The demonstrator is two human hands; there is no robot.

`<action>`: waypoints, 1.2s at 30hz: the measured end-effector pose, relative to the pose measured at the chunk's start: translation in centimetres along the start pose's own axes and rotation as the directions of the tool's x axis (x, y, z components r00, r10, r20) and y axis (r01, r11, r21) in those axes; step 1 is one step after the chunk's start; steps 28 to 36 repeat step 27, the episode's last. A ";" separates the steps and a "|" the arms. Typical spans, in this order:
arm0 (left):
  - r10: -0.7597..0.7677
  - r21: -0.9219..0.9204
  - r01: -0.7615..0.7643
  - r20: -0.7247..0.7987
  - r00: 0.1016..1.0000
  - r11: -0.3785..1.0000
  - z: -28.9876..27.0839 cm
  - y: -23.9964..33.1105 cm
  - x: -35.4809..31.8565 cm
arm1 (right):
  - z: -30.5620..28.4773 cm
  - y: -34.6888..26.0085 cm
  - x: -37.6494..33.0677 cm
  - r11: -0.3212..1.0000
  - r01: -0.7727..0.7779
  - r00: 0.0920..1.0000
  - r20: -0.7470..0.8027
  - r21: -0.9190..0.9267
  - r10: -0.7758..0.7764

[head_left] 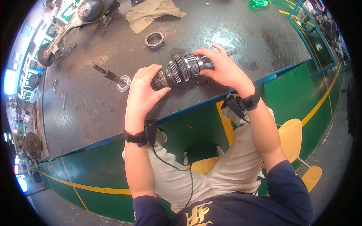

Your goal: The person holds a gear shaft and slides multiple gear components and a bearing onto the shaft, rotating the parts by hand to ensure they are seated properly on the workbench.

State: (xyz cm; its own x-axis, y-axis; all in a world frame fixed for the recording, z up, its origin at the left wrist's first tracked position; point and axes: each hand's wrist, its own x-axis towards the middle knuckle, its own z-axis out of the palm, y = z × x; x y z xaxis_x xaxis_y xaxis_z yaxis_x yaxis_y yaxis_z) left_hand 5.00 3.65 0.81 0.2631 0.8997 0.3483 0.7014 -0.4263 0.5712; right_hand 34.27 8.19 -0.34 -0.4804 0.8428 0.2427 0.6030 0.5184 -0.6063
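A transmission gear shaft (182,69) with several toothed gears lies across the table in front of me, its thin splined end pointing to the far right. My left hand (143,88) is curled round its left end, thumb and fingers on either side of a brass-coloured ring (163,78). Near the right side of the gears, my right hand (226,71) grips the shaft between thumb and fingers. Left of my left hand lies a shorter splined shaft (111,76) with a bright round end. Beyond the gears sits a toothed steel ring (155,40), apart from both hands.
The dark metal table (90,113) has a blue front edge. A tan cloth (151,13) lies at its far side, with a large axle-like part (68,28) at the far left. Green plastic (259,3) is at the far right. A wooden chair (292,137) stands right of my legs.
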 end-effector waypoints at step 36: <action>0.053 0.042 -0.054 0.012 0.998 0.998 1.4 0.5 0.7 | 0.4 0.1 -0.2 0.999 0.037 0.998 -0.041 -0.036 -0.038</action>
